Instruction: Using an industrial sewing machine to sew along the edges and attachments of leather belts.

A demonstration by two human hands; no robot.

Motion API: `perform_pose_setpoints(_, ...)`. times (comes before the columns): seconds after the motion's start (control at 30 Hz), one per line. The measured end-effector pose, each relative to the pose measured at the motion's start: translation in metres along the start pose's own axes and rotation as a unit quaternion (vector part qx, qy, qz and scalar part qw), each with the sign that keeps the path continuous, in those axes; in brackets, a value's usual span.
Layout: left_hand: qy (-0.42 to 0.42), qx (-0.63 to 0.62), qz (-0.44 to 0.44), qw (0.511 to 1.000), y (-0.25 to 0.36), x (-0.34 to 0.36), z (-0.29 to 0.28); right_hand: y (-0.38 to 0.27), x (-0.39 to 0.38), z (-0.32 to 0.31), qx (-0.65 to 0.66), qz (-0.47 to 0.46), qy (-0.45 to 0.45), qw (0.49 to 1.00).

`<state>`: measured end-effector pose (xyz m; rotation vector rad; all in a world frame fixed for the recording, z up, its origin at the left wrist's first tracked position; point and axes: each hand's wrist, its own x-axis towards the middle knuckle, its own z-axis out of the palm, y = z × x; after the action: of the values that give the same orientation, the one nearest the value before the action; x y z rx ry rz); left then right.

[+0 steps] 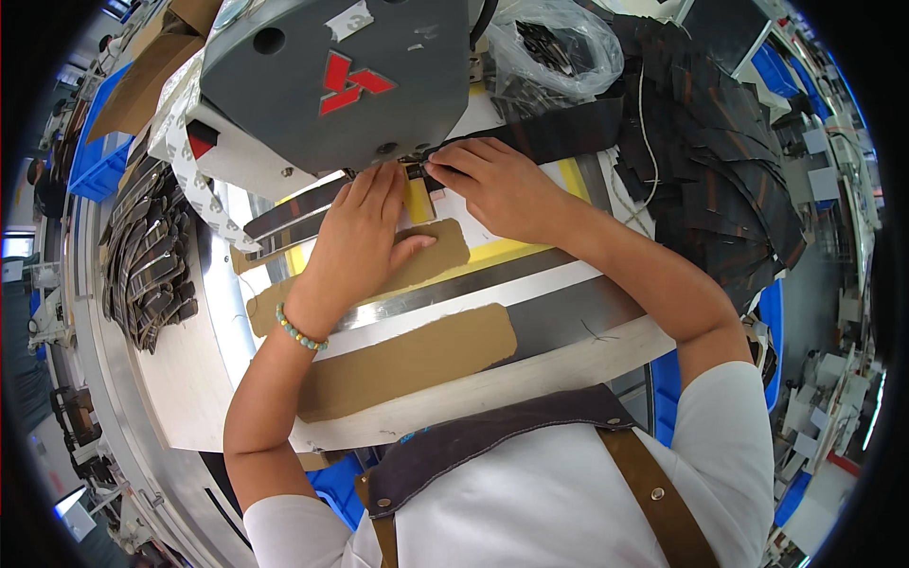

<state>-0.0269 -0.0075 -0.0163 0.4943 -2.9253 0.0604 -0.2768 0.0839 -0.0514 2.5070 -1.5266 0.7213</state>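
While both hands meet under the grey sewing machine head [331,85], the left hand [355,237] lies flat with open fingers on the white table [530,374], and the right hand [497,185] pinches the dark strip [559,128]. Brown cardboard patches [407,364] lie nearer. Blue bins [95,161] stand far left.

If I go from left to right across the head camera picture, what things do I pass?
Blue bin → heap of dark strips → left hand → right hand → big pile of dark fabric pieces.
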Motion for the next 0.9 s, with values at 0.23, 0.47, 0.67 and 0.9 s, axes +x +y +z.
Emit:
perform_pose_setpoints(0.23, 0.006, -0.024, -0.022, 0.999, 0.004, -0.003, 0.003, 0.004, -0.003, 0.003, 0.033, 0.013, -0.003, 0.999)
perform_pose_setpoints(0.47, 0.012, -0.024, -0.017, 0.999, 0.009, 0.004, -0.002, 0.008, -0.005, 0.004, 0.099, 0.032, 0.006, 0.995)
perform_pose_setpoints(0.67, 0.023, 0.010, 0.001, 1.000, 0.005, 0.007, 0.002, 0.001, -0.001, 0.001, 0.040, 0.030, -0.002, 0.999)
perform_pose_setpoints(0.9, 0.027, -0.001, 0.004, 1.000, 0.002, 0.006, -0.001, 0.002, 0.000, 0.001, 0.026, 0.035, -0.020, 0.999)
